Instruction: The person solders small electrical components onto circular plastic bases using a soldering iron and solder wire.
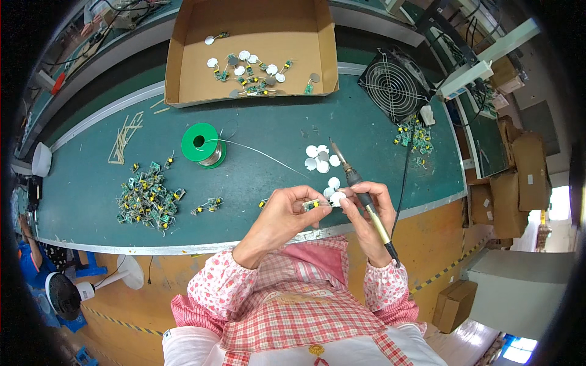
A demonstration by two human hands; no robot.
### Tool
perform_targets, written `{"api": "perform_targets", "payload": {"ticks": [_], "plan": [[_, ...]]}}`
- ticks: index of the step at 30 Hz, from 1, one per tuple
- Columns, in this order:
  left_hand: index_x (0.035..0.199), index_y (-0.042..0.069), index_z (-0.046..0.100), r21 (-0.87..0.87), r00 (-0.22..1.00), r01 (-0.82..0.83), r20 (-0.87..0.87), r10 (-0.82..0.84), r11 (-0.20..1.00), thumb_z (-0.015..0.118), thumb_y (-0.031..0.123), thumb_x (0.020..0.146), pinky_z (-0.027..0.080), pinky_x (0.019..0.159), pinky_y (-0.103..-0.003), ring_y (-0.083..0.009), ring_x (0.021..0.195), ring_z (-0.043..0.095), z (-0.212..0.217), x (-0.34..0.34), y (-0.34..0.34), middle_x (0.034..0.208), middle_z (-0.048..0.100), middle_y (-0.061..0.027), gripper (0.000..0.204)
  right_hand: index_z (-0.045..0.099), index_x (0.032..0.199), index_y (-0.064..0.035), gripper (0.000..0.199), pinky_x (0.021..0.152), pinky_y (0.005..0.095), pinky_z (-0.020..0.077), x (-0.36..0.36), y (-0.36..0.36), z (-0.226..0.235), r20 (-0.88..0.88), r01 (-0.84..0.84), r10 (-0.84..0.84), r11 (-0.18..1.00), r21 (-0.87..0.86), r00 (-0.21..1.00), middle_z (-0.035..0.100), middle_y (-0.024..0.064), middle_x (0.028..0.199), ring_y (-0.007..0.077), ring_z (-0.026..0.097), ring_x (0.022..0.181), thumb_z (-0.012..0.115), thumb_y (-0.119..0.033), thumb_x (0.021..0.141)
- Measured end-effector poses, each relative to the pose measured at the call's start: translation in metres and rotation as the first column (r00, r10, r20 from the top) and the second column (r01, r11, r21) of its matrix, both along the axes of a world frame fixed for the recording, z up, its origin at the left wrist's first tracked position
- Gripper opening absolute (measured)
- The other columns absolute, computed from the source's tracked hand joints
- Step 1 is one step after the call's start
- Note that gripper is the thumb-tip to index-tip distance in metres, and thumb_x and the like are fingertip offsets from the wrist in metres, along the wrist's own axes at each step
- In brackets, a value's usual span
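Over the near edge of the green mat, my left hand (282, 215) pinches a small circuit board (311, 205) with a yellow part on it. My right hand (371, 218) grips a soldering iron (365, 198), its tip pointing up and away from me. Thumb and finger of that same hand also hold a white round disc (337, 198) beside the board's end; whether the two are joined I cannot tell. Just beyond lie several loose white discs (322, 157). Solder wire runs toward my hands from a green spool (199, 141).
A heap of small boards (149, 198) lies at left, another pile (415, 135) at far right. The cardboard box (250, 24) at the back holds boards with discs attached. A black fan (394, 85) stands back right. Thin pale strips (125, 139) lie left; the iron's cord (405, 177) crosses the right side.
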State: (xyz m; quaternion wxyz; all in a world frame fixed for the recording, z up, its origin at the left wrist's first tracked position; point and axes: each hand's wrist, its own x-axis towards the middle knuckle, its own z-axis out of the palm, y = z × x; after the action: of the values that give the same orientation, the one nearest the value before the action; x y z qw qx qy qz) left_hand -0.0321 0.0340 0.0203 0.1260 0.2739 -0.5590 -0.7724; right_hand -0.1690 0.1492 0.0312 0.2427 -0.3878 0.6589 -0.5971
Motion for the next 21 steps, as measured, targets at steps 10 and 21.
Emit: {"api": "perform_targets", "payload": {"ticks": [10, 21], "plan": [[0.088, -0.001, 0.063, -0.152, 0.995, 0.052, 0.09, -0.039, 0.987, 0.067, 0.007, 0.084, 0.044, 0.055, -0.02, -0.0037, 0.061, 0.052, 0.005, 0.0, -0.001, 0.072, 0.06, 0.0005, 0.01, 0.053, 0.103, -0.0028, 0.025, 0.072, 0.0238, 0.0516, 0.0, 0.002, 0.006, -0.099, -0.055, 0.056, 0.998, 0.009, 0.994, 0.066, 0.0099, 0.094, 0.0126, 0.065, 0.085, 0.066, 0.003, 0.082], [0.085, 0.002, 0.067, -0.242, 0.998, -0.029, 0.039, 0.04, 0.97, 0.07, 0.017, 0.081, 0.03, 0.043, -0.023, -0.002, 0.048, 0.041, -0.005, 0.001, 0.003, 0.057, 0.055, 0.0016, 0.016, 0.056, 0.103, -0.0032, 0.024, 0.072, 0.0234, 0.0513, -0.005, 0.0, 0.01, -0.143, -0.126, 0.139, 0.987, 0.096, 0.98, 0.066, 0.0078, 0.094, 0.0121, 0.065, 0.086, 0.066, 0.002, 0.082]]}}
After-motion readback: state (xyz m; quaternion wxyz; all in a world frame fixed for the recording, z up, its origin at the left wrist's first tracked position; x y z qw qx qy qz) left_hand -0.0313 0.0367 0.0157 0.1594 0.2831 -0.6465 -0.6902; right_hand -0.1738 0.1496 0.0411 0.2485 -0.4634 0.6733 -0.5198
